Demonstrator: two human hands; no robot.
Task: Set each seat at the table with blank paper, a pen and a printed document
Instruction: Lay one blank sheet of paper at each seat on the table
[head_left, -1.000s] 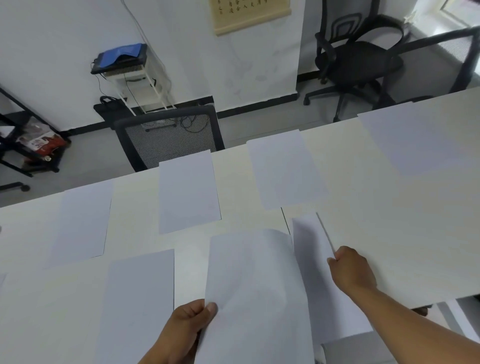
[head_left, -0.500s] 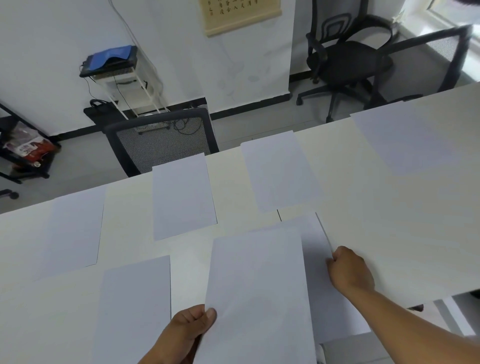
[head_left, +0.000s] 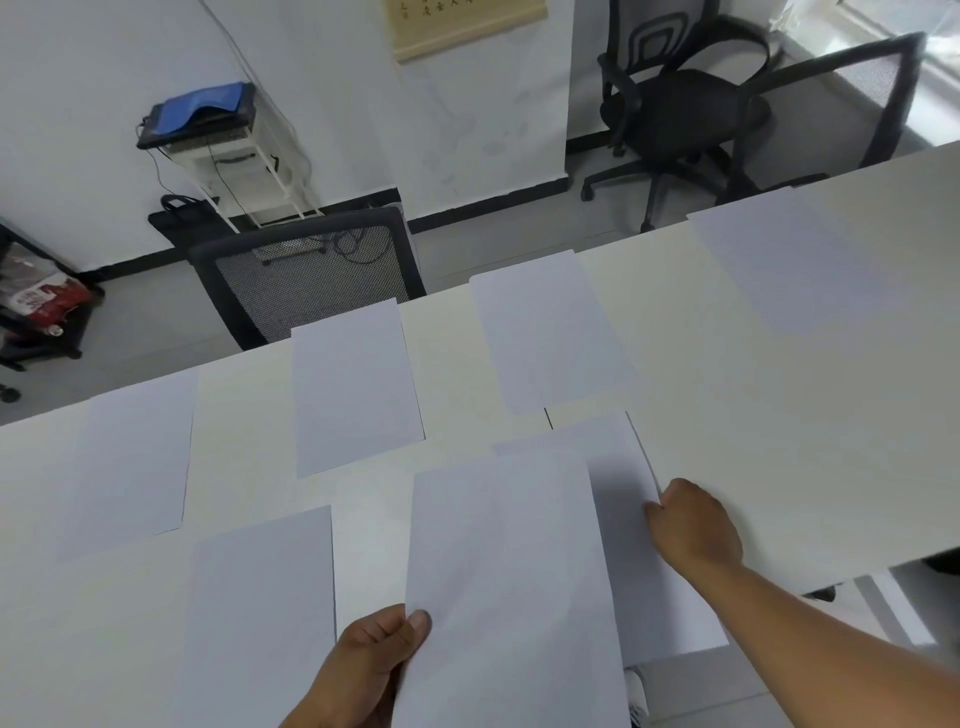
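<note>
The left hand (head_left: 371, 657) pinches a stack of blank paper (head_left: 511, 597) at its left edge, held above the near edge of the table (head_left: 779, 415). The right hand (head_left: 693, 525) grips the right edge of a sheet (head_left: 631, 545) lying partly under the stack (fingers curled). Five more sheets lie spread around; a mesh chair (head_left: 306, 280) stands behind.

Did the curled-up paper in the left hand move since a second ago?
Yes. The held paper has flattened and dropped over the sheet the right hand pinches on the table, hiding more of it. The left hand holds its edge.
</note>
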